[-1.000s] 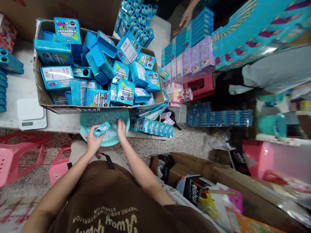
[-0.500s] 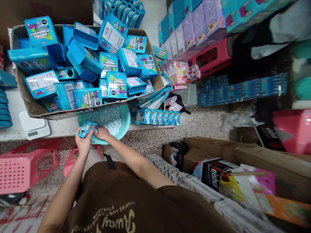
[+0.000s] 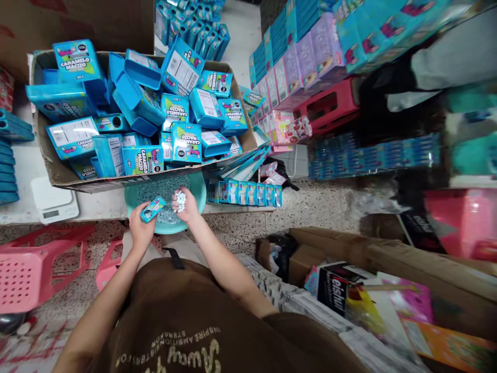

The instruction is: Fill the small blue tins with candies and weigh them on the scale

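Note:
My left hand (image 3: 141,228) is closed around a small blue candy box (image 3: 152,209), its narrow end with a round hole turned up. Just right of it, my right hand (image 3: 189,206) cups a heap of small pale candies (image 3: 179,201), fingers curled. Both hands are over the near part of a turquoise basin (image 3: 200,192), which holds many more of these pale candies (image 3: 163,189). Behind the basin, and partly over it, stands a cardboard carton (image 3: 93,185) piled with blue candy boxes (image 3: 186,142).
A white kitchen scale (image 3: 54,199) sits left of the basin. Several blue packs (image 3: 248,193) line the table's right edge. Pink stools (image 3: 42,264) stand on the floor at left. Cardboard boxes (image 3: 330,243) and a red stool (image 3: 330,106) are at right.
My right hand has moved right, away from the candy box, and now shows a handful of candies. My left hand has shifted slightly right with the box, which has turned.

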